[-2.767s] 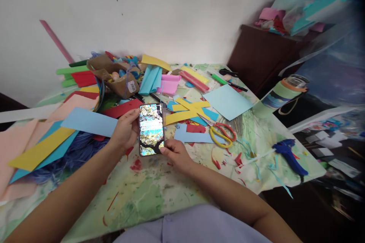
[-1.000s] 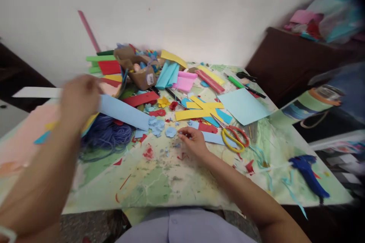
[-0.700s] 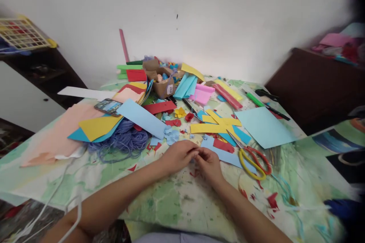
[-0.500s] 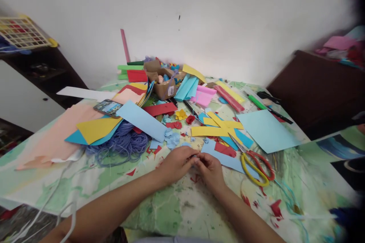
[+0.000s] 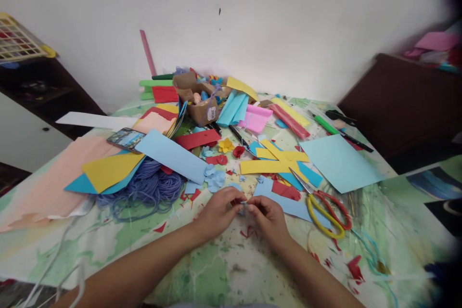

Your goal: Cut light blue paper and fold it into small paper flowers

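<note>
My left hand (image 5: 220, 212) and my right hand (image 5: 270, 216) meet at the fingertips near the table's front. Both are closed in a pinch on a small light-blue paper piece (image 5: 243, 206), mostly covered by the fingers. Just beyond my left hand lie light-blue paper petals (image 5: 214, 177). A light-blue strip (image 5: 285, 201) with red paper on it lies beyond and right of my right hand. Scissors (image 5: 325, 214) with yellow and red handles rest to the right, blades pointing away. Yellow strips (image 5: 267, 167) cross one another behind.
A phone (image 5: 125, 139), blue-purple yarn (image 5: 147, 183) and coloured sheets lie at the left. At the back stands a brown cardboard box (image 5: 202, 110). A pale blue sheet (image 5: 339, 163) is at the right. Red scraps are scattered near the front.
The view has shifted slightly. My hands have drawn a little apart at the knuckles, with the fingertips still together, and more of the light-blue piece shows between them.
</note>
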A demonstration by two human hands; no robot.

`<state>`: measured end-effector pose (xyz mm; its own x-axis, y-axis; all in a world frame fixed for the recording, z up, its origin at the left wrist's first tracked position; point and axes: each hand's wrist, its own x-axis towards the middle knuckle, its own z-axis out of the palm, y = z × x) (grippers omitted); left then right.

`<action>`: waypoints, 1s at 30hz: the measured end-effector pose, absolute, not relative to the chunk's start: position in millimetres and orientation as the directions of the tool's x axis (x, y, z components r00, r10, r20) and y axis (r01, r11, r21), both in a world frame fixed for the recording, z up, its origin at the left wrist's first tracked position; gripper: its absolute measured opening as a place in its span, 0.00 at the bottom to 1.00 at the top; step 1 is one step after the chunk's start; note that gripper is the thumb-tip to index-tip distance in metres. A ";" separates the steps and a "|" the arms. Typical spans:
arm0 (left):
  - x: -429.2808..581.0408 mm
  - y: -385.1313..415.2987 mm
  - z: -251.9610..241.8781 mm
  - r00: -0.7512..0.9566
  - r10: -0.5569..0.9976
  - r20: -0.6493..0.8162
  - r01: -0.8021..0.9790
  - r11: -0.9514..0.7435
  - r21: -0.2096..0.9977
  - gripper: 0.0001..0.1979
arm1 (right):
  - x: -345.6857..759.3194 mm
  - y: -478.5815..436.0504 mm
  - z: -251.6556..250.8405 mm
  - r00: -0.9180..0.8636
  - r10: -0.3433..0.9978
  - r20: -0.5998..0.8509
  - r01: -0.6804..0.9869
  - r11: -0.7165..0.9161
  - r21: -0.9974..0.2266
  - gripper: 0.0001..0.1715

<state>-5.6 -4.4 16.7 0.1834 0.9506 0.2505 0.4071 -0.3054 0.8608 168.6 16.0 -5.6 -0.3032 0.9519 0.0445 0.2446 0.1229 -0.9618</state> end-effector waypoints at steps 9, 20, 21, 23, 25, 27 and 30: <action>-2.5 -2.8 9.0 0.064 0.955 -0.291 -0.133 0.297 0.946 0.10 | 171.0 18.4 -3.9 -0.411 0.911 0.039 0.296 0.174 -0.939 0.10; -0.7 -8.5 11.8 0.030 0.954 -0.298 -0.053 0.299 0.953 0.12 | 173.0 16.5 1.5 -0.464 0.882 0.084 0.352 0.271 -0.896 0.11; -0.2 -8.7 12.7 0.036 0.959 -0.281 -0.019 0.282 0.959 0.12 | 173.3 16.2 2.1 -0.465 0.881 0.087 0.358 0.278 -0.891 0.11; 1.0 -9.0 14.6 0.057 0.965 -0.255 0.025 0.254 0.967 0.12 | 173.9 15.4 3.1 -0.469 0.878 0.091 0.372 0.291 -0.881 0.11; 2.5 -9.4 15.7 0.074 0.967 -0.244 0.042 0.241 0.970 0.12 | 174.4 14.4 4.1 -0.482 0.871 0.096 0.381 0.307 -0.872 0.12; 3.6 -9.9 15.3 0.093 0.967 -0.236 0.058 0.232 0.971 0.11 | 174.7 13.1 4.9 -0.499 0.860 0.101 0.379 0.322 -0.868 0.12; 3.7 -11.2 10.9 0.130 0.972 -0.196 0.097 0.185 0.978 0.11 | 175.0 11.5 5.4 -0.519 0.849 0.104 0.377 0.336 -0.863 0.12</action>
<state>3.7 -11.2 10.9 0.1305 0.9718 -0.1964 0.0969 0.1846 0.9780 175.0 11.5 5.4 -0.5186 0.8486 0.1042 0.3769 0.3363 -0.8630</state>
